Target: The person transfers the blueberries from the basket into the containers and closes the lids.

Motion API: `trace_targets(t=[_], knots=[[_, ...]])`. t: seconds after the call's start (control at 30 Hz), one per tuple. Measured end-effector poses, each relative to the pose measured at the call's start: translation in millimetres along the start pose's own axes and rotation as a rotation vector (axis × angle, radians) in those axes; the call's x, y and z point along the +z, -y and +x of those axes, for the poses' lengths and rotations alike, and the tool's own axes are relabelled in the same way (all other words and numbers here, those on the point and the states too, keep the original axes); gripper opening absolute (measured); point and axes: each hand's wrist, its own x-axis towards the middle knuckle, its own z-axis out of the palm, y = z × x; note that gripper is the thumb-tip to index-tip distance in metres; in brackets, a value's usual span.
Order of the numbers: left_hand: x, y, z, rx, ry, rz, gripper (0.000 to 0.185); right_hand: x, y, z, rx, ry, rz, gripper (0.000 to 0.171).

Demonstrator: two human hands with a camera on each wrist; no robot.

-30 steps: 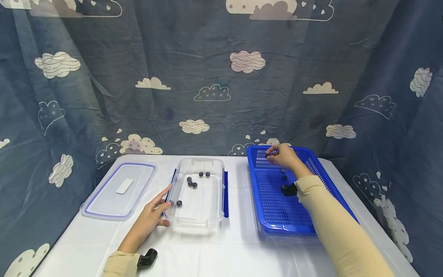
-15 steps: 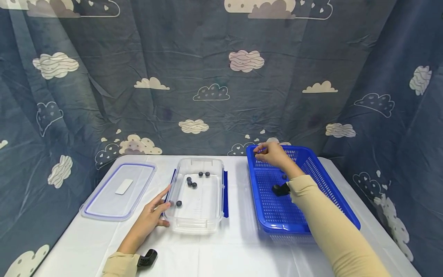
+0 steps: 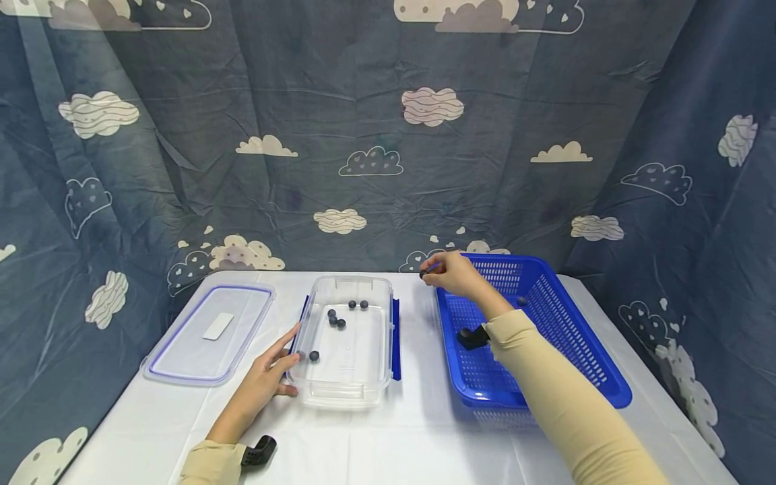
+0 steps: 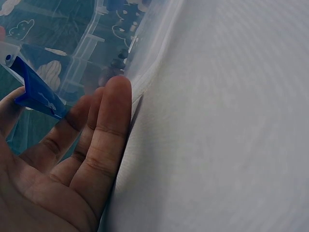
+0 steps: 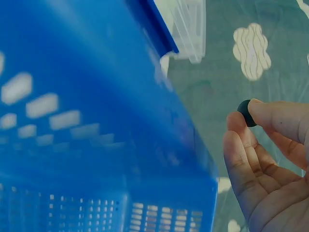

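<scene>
My right hand (image 3: 455, 275) pinches a small black ball (image 5: 245, 112) between thumb and fingertips, above the far left corner of the blue basket (image 3: 463, 392). Another dark ball (image 3: 522, 301) lies in the basket, near its right wall. To the left stands a clear plastic container (image 3: 339, 396) with its top off and blue side latches hanging down. Several black balls (image 3: 314, 356) are scattered over its floor. Against the container's left side rests my left hand (image 3: 261, 378), its fingers (image 4: 113, 104) fairly straight in the left wrist view.
A clear lid (image 3: 182, 350) with a bluish seal and a white label (image 3: 217, 326) lies flat at the left of the white-covered table (image 3: 376, 451). A strip of tabletop separates container and basket. Behind hangs a dark curtain (image 3: 315, 188) with cloud prints.
My right hand has carried the ball leftward from inside the basket to beyond its left rim. The left hand and the container have stayed in place.
</scene>
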Motion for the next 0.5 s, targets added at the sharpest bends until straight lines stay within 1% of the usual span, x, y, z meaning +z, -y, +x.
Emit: trace_targets(t=[0.5], knots=[[0.2, 1.7, 1.2, 0.007, -0.007, 0.017, 0.06, 39, 36, 4, -0.073, 0.066, -0.015, 0.017]])
